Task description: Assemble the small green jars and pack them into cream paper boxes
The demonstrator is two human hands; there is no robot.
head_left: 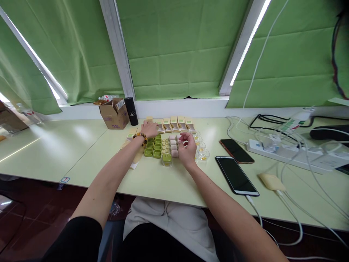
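My left hand, with a beaded bracelet at the wrist, reaches to the far end of the rows of small green square cups. Its fingertips point down beside the open cartons and are mostly hidden, so I cannot tell what they touch. My right hand is closed, thumb and fingers curled together at the column of pale pinkish-white pieces; whatever it pinches is hidden. Between the cups and the pale pieces lie small yellowish pieces. A clear box with a green top stands nearest me. Clear containers line the right side.
Open cream cartons stand in a row behind. Farther left are a cardboard box and a black bottle. To the right lie a white-framed phone, a dark phone, a power strip and tangled cables.
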